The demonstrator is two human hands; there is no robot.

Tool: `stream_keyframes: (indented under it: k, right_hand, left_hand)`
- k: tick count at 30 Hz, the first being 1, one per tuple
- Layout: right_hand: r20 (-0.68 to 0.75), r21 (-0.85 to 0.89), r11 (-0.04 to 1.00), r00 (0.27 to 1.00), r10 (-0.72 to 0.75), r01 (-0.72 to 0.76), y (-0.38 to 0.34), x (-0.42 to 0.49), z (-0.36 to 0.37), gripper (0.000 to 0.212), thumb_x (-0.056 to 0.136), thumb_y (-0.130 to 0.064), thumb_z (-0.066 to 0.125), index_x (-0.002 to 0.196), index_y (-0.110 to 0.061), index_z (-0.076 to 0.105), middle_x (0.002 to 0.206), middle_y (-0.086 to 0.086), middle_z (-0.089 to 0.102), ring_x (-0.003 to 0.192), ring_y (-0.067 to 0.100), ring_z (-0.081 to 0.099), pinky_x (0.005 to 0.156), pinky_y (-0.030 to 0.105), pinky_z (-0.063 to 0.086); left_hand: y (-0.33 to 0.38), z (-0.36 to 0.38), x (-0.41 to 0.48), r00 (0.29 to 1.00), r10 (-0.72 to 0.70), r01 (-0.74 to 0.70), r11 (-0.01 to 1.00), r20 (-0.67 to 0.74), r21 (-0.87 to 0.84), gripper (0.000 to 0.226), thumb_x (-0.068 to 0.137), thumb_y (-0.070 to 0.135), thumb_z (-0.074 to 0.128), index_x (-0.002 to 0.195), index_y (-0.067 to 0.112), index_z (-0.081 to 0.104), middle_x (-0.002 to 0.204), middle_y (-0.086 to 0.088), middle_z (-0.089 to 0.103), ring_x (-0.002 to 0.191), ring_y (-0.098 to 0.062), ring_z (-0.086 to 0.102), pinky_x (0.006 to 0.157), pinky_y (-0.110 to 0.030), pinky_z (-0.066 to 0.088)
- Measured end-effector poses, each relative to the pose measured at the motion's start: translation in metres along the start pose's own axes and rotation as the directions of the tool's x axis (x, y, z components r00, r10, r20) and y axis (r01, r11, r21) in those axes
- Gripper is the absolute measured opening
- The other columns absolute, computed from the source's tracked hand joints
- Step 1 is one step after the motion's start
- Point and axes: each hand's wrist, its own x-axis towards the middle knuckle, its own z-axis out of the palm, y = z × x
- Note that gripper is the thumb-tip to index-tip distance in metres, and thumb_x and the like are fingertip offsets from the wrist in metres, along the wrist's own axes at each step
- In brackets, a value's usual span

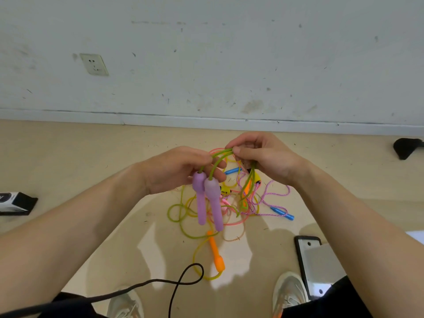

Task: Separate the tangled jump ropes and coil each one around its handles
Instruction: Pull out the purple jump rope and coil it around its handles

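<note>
**Inspector:** Position of the item under work?

**Recorder:** The purple handles (207, 198) hang side by side above the floor (114, 168), heads up, long axes near vertical. The green rope (218, 157) leaves their heads and arches up and to the right of the handles.

**Inspector:** Hands?

**Recorder:** The left hand (181, 168) sits just above the handles, with its fingers curled round the rope where it meets them. The right hand (263, 154), up and to the right of the handles, pinches the top of the arch between thumb and fingers. Neither hand is spread.

**Inspector:** Remainder of the rope?

**Recorder:** Green strands drop from the right hand into the tangle (229, 203) on the floor behind the handles, among pink, yellow and braided cords. An orange handle (216, 253) lies below the handles, and a blue handle (283, 213) lies to their lower right.

**Inspector:** Governing relation for the next move?

**Recorder:** Judged: the uncoiled length lies right of the handles, so the right hand is nearer to draw it clear and lead it across their long axis. Separation appears unfinished, and no coil is on the handles yet.
</note>
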Motion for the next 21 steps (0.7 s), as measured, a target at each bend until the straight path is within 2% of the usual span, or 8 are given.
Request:
stream_keyframes:
  k: [3,6,9,12,16,18,20,21]
  right_hand:
    - [0.000,0.025,1.000,1.000,0.000,0.000,0.000,0.000,-0.002,0.014,0.093,0.003,0.060,0.098,-0.004,0.071,0.057,-0.004,0.058,0.057,0.016,0.042,0.059,0.031,0.034]
    - [-0.038,0.056,0.998,0.999,-0.012,0.014,-0.002,0.000,-0.001,0.015,0.092,0.003,0.061,0.095,-0.007,0.073,0.065,0.000,0.060,0.063,0.019,0.043,0.061,0.029,0.034]
    - [-0.085,0.069,0.997,0.996,-0.015,0.021,-0.002,0.000,-0.003,0.016,0.092,0.004,0.061,0.092,-0.008,0.072,0.074,0.008,0.061,0.070,0.016,0.051,0.065,0.030,0.035]
    - [-0.076,0.003,1.000,0.997,-0.030,0.031,0.000,0.000,-0.004,0.018,0.092,0.003,0.062,0.091,-0.011,0.072,0.070,0.001,0.065,0.066,0.009,0.057,0.065,0.028,0.036]
    - [-0.082,-0.091,0.995,0.996,-0.043,0.036,0.000,0.000,-0.004,0.016,0.090,-0.003,0.068,0.090,-0.017,0.075,0.084,0.010,0.071,0.074,0.012,0.062,0.074,0.037,0.041]
    - [-0.084,-0.120,0.992,0.995,-0.052,0.042,-0.001,-0.001,-0.004,0.017,0.089,-0.004,0.070,0.089,-0.020,0.076,0.094,0.021,0.072,0.081,0.014,0.063,0.079,0.040,0.041]
    - [-0.081,-0.125,0.991,0.996,-0.046,0.036,-0.002,-0.001,-0.003,0.017,0.087,-0.004,0.072,0.088,-0.021,0.076,0.096,0.022,0.073,0.082,0.015,0.064,0.079,0.040,0.041]
    - [-0.079,-0.123,0.992,0.996,-0.040,0.030,-0.001,-0.001,-0.003,0.016,0.087,-0.005,0.073,0.089,-0.020,0.076,0.091,0.019,0.073,0.081,0.014,0.064,0.079,0.040,0.041]
  left_hand:
    - [-0.003,0.003,0.003,0.999,-0.027,0.032,0.984,0.033,-0.172,0.047,0.093,0.025,0.043,0.127,-0.004,0.059,0.112,-0.016,0.071,0.108,-0.027,0.064,0.096,-0.042,0.045]
    - [-0.011,0.008,0.006,0.995,-0.012,0.032,0.978,0.094,-0.206,0.045,0.096,0.021,0.042,0.132,-0.003,0.056,0.116,-0.014,0.068,0.114,-0.031,0.059,0.104,-0.048,0.037]
    - [-0.015,0.020,0.008,0.992,0.012,0.018,0.970,0.122,-0.243,0.041,0.097,0.020,0.043,0.131,0.000,0.057,0.109,-0.008,0.071,0.104,-0.026,0.062,0.096,-0.042,0.046]
    - [-0.017,0.030,0.010,0.994,0.023,0.011,0.953,0.109,-0.302,0.045,0.097,0.024,0.042,0.131,-0.002,0.055,0.092,-0.003,0.069,0.085,-0.018,0.061,0.084,-0.034,0.048]
    - [-0.016,0.036,0.013,0.999,0.049,-0.043,0.942,0.010,-0.334,0.043,0.093,0.028,0.046,0.122,0.000,0.061,0.073,0.004,0.057,0.079,-0.018,0.053,0.074,-0.029,0.051]
    - [-0.016,0.035,0.013,0.999,0.053,-0.052,0.948,-0.006,-0.315,0.034,0.093,0.024,0.047,0.111,0.004,0.068,0.072,0.003,0.053,0.080,-0.019,0.055,0.077,-0.029,0.051]
    - [-0.016,0.035,0.012,0.999,0.047,-0.048,0.962,-0.010,-0.268,0.029,0.095,0.019,0.047,0.101,0.008,0.073,0.073,0.001,0.050,0.080,-0.020,0.057,0.083,-0.031,0.048]
    - [-0.016,0.035,0.011,0.999,0.043,-0.043,0.968,-0.005,-0.249,0.029,0.095,0.019,0.047,0.104,0.005,0.071,0.072,0.002,0.051,0.080,-0.020,0.058,0.084,-0.032,0.047]
